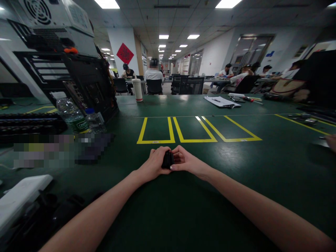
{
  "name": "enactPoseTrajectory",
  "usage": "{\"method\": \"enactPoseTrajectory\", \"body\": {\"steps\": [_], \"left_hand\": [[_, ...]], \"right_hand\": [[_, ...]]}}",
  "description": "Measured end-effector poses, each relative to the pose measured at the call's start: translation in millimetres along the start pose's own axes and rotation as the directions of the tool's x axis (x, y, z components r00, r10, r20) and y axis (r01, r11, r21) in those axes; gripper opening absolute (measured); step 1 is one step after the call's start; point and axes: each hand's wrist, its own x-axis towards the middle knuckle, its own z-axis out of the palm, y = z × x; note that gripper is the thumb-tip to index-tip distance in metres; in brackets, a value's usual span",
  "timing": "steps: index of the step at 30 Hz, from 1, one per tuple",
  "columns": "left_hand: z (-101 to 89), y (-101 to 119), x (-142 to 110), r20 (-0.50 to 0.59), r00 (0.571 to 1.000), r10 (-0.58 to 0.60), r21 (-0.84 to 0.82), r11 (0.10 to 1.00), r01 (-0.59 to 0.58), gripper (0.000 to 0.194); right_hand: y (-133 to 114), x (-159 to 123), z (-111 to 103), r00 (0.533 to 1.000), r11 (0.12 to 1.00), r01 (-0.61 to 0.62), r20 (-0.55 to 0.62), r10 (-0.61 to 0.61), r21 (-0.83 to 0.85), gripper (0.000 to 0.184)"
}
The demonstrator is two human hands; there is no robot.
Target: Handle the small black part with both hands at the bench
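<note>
Between my two hands sits a small black object (168,160), mostly covered by fingers; its kind does not show clearly. My left hand (156,161) wraps around its left side, fingers over the top and thumb low at the front. From the right, my right hand (184,159) closes on it, with the thumb at its lower front edge and the curled fingers behind. Both hands are just above or on the dark green table (168,210), in front of the yellow tape outlines (156,142).
Left stand an open computer case (90,84), a water bottle (70,112), a blue-capped bottle (93,120) and a white object (25,192). Farther back are a paper cup (137,90) and a clipboard (222,101). Another person's hand (331,141) shows at the right edge.
</note>
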Motion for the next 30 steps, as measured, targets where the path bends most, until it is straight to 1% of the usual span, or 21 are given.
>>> {"method": "enactPoseTrajectory", "body": {"steps": [3,6,8,12,14,17,21,23,26,28,30], "left_hand": [[1.1,-0.6,0.5,-0.041,0.999,0.001,0.003,1.000,-0.001,0.054],[3.7,-3.2,1.1,-0.046,0.998,0.037,0.004,0.999,-0.037,0.055],[6.1,-5.3,1.5,-0.051,0.997,0.050,0.011,0.999,-0.050,0.056],[10.4,-7.8,2.0,-0.098,0.995,0.036,0.028,0.999,-0.033,0.058],[10.1,-7.2,2.0,-0.092,0.996,0.023,0.024,1.000,-0.021,0.058],[5.9,-4.3,1.5,-0.051,0.998,0.022,0.012,1.000,-0.021,0.054],[-0.7,1.1,0.6,-0.011,1.000,0.015,0.005,1.000,-0.014,0.053],[-2.4,3.2,0.3,-0.010,1.000,0.014,-0.001,1.000,-0.014,0.052],[-2.7,4.4,0.2,-0.013,0.999,0.030,-0.008,1.000,-0.030,0.051],[-2.1,3.6,0.3,-0.012,0.999,0.042,-0.003,0.999,-0.042,0.052],[-1.4,2.5,0.2,-0.023,0.999,0.041,0.007,0.999,-0.041,0.053]], "right_hand": [[-0.3,-0.3,2.3,0.999,1.000,0.003,-0.043,-0.003,-0.005,0.030],[-1.0,-0.8,4.0,0.996,1.000,-0.004,-0.090,0.002,-0.018,0.023],[-0.2,-0.1,3.6,0.996,1.000,-0.007,-0.088,0.006,-0.015,0.024],[4.5,3.8,0.6,0.994,0.999,-0.033,-0.105,0.033,-0.004,0.035],[5.6,4.8,-0.6,0.994,0.999,-0.040,-0.103,0.039,-0.006,0.034],[3.5,3.4,-1.0,0.999,1.000,-0.020,-0.047,0.020,0.005,0.032],[-0.7,-0.3,0.3,1.000,1.000,-0.008,-0.003,0.008,0.021,0.038],[-0.9,-0.8,1.7,1.000,1.000,-0.009,-0.026,0.010,0.020,0.033],[1.2,0.2,4.2,0.994,1.000,0.006,-0.110,-0.006,0.001,0.024],[2.8,1.2,5.3,0.991,1.000,0.015,-0.135,-0.017,-0.018,0.023],[4.1,2.1,5.6,0.991,1.000,0.007,-0.135,-0.011,-0.028,0.026]]}}
